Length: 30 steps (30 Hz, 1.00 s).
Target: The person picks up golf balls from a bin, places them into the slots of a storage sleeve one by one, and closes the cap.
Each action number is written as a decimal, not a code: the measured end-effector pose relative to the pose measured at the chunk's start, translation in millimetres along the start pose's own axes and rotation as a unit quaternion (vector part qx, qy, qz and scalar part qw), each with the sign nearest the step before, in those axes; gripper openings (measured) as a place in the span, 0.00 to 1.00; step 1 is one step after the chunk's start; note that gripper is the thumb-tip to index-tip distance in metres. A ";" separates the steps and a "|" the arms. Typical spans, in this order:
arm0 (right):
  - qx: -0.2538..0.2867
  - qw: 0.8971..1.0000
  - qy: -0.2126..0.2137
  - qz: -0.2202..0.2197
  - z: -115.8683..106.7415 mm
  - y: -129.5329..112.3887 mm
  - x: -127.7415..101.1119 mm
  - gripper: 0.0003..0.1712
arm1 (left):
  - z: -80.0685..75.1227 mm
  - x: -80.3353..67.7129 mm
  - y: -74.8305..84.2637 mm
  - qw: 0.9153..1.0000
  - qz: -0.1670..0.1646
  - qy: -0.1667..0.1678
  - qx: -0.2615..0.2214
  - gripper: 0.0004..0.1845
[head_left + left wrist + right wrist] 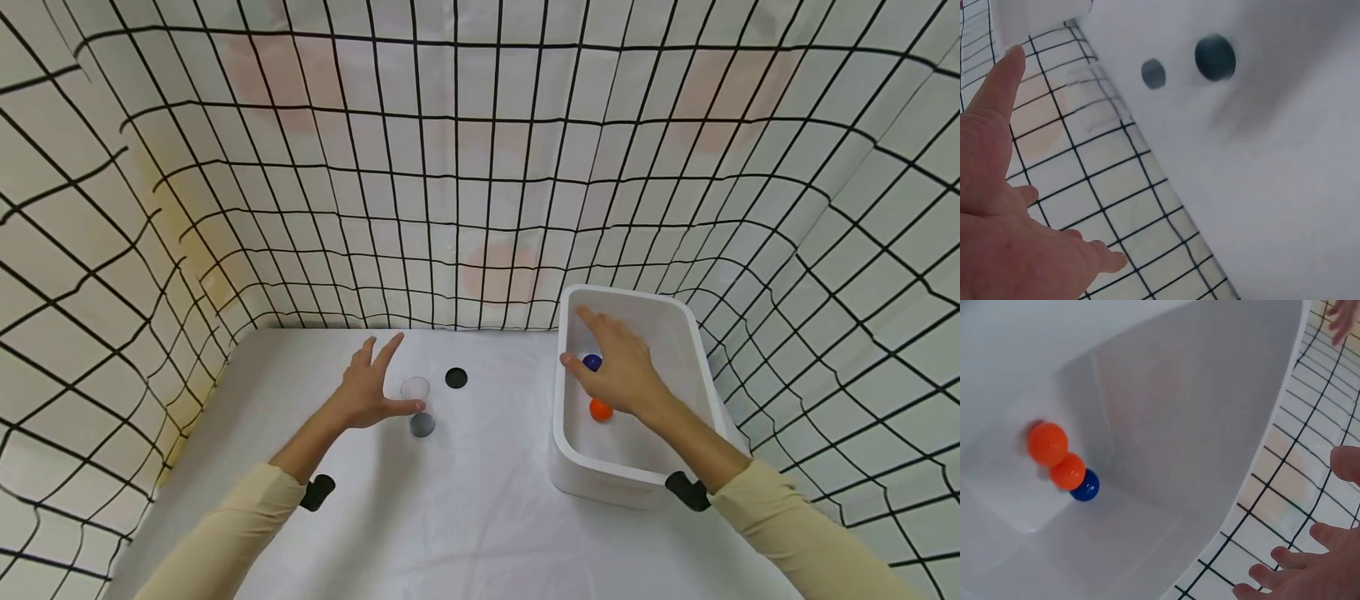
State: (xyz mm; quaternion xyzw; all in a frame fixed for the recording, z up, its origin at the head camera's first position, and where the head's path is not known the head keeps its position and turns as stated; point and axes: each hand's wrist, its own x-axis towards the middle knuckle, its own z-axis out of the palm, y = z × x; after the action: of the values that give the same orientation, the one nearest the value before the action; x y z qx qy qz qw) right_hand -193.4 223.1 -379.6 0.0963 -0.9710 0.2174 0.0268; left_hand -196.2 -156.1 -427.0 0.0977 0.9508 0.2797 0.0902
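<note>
My left hand [367,392] is spread over the table, fingers apart, holding nothing. By its thumb lie a clear round outline [415,387] and a grey disc [422,425]; a black disc [456,377] is a little farther right. The left wrist view also shows a larger dark disc [1215,57] and a smaller grey disc [1154,74]. Above the white bin [705,367] my right hand [621,367] hovers with fingers spread and nothing in it. On the bin's floor, two orange balls [1047,444] and a blue ball [1085,485] sit in a row.
A black wire mesh [455,177] rises behind the table and along both sides, with pale sheeting behind it. The bin stands at the table's back right, close to the mesh. White covering [480,508] spreads over the table.
</note>
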 end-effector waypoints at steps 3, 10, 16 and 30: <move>0.027 1.000 -0.007 -0.001 1.7 -4.2 0.0 0.45 | 10.2 0.8 -0.8 1.000 0.003 0.000 -0.019 0.61; 0.076 0.997 -0.026 0.014 3.6 -11.1 0.2 0.49 | 31.9 5.0 -7.5 0.998 -0.011 0.010 -0.062 0.62; 0.121 0.991 -0.049 0.033 3.4 -14.2 4.6 0.54 | 44.1 8.1 -17.0 0.994 -0.043 0.022 -0.095 0.59; 0.211 0.974 -0.063 0.044 3.9 -9.5 10.9 0.53 | 74.7 17.6 -33.9 0.988 -0.057 0.051 -0.132 0.38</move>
State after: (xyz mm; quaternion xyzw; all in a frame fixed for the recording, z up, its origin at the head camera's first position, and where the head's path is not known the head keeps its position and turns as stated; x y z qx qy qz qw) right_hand -202.1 211.1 -378.2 0.0705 -0.9061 0.4119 -0.0653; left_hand -200.9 -141.4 -509.5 0.0160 0.9130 0.4017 0.0696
